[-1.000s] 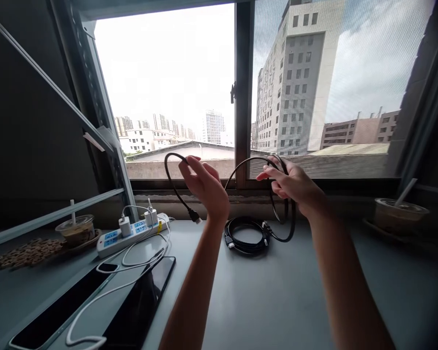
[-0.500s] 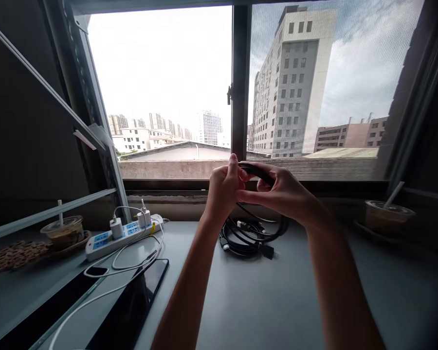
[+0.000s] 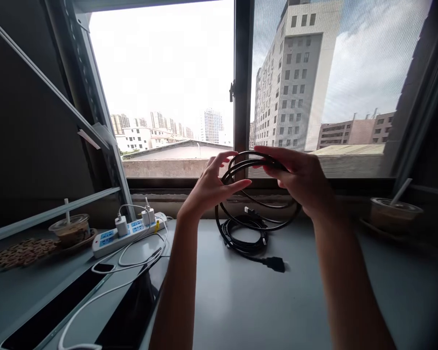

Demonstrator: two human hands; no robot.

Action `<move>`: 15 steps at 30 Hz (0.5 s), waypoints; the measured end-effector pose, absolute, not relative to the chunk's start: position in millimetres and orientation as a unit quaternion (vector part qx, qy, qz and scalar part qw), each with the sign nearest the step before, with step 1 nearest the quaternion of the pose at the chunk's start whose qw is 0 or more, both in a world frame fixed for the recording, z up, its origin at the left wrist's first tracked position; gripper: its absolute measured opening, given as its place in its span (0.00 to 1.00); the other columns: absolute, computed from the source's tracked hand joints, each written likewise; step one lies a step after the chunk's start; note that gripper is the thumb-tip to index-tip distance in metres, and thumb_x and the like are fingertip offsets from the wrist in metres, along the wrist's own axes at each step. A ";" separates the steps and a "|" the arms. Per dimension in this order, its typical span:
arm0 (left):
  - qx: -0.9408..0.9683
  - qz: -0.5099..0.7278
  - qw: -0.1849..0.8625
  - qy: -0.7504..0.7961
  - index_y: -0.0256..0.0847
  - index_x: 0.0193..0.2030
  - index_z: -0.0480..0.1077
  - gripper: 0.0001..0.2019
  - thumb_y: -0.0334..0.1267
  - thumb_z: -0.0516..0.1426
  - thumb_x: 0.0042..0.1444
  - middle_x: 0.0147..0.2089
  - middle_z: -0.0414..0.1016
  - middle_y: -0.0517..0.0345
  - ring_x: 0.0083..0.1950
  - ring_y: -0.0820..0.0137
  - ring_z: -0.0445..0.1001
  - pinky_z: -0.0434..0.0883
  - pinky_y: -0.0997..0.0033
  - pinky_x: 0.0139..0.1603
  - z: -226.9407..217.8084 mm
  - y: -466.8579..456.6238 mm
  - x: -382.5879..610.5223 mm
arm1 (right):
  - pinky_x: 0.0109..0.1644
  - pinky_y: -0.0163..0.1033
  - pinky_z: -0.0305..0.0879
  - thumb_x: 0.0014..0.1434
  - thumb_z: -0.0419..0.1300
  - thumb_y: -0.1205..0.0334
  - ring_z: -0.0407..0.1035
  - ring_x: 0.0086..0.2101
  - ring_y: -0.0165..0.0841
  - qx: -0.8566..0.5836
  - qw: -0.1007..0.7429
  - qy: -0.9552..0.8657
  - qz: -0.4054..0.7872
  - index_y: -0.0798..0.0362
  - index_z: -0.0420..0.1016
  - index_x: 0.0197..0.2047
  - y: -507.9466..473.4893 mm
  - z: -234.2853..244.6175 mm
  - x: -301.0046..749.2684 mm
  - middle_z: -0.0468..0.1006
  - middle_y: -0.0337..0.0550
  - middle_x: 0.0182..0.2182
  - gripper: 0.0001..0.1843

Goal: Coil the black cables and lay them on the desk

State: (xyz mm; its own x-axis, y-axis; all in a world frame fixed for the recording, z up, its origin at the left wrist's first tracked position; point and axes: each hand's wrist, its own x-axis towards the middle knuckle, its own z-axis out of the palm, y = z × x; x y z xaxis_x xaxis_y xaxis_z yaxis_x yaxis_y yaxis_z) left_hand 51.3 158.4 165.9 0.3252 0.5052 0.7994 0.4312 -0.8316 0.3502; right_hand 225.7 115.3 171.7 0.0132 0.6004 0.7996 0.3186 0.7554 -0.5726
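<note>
Black cable [image 3: 251,162] looped up between two hands

We see the cable gathered in several loops above the grey table [image 3: 248,306], in front of the window frame [image 3: 243,73]. The right hand [image 3: 302,177] is closed around the bundled strands, holding them from the right side. The left hand [image 3: 209,185] is spread about halfway, thumb and fingers well apart, with the strands passing through that gap; from this angle we cannot be sure whether it touches them. Below the hands, the lower loops hang in front of and over a black coil [image 3: 246,248] lying on the table. Nearer to us than that coil, we find a black connector [image 3: 275,264]. Well to the left stands a white power strip [image 3: 131,232].
</note>
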 end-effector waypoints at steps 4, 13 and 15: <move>0.759 0.570 0.039 0.313 0.42 0.45 0.69 0.13 0.43 0.55 0.54 0.44 0.73 0.53 0.47 0.66 0.70 0.66 0.66 0.45 153.5 185.3 60.1 | 0.28 0.32 0.68 0.50 0.59 0.68 0.72 0.38 0.33 -0.313 0.659 -0.683 0.036 0.47 0.77 0.43 115.2 171.8 227.8 0.78 0.38 0.37 0.16; 0.561 0.725 0.241 0.319 0.40 0.07 0.56 0.25 0.44 0.54 0.53 0.08 0.55 0.63 0.13 0.78 0.60 0.59 0.75 0.20 144.6 195.0 72.5 | 0.27 0.33 0.65 0.50 0.58 0.66 0.72 0.34 0.32 -0.315 0.697 -0.644 0.028 0.46 0.74 0.47 138.8 162.2 222.5 0.79 0.40 0.34 0.19; 0.515 0.739 0.299 0.316 0.40 0.08 0.52 0.25 0.43 0.56 0.52 0.06 0.48 0.67 0.09 0.81 0.51 0.50 0.76 0.14 148.7 188.4 72.0 | 0.26 0.33 0.65 0.50 0.59 0.63 0.71 0.30 0.30 -0.347 0.668 -0.657 0.034 0.48 0.73 0.48 145.8 159.5 222.1 0.79 0.40 0.33 0.19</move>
State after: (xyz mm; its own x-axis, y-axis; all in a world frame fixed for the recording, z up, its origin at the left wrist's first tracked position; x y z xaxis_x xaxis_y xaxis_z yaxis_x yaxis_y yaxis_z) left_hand 72.0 188.4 148.7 -0.2920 0.7667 0.5718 -0.1167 -0.6219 0.7744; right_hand 222.1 145.8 159.5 0.1340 0.5012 0.8549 0.4110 0.7569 -0.5081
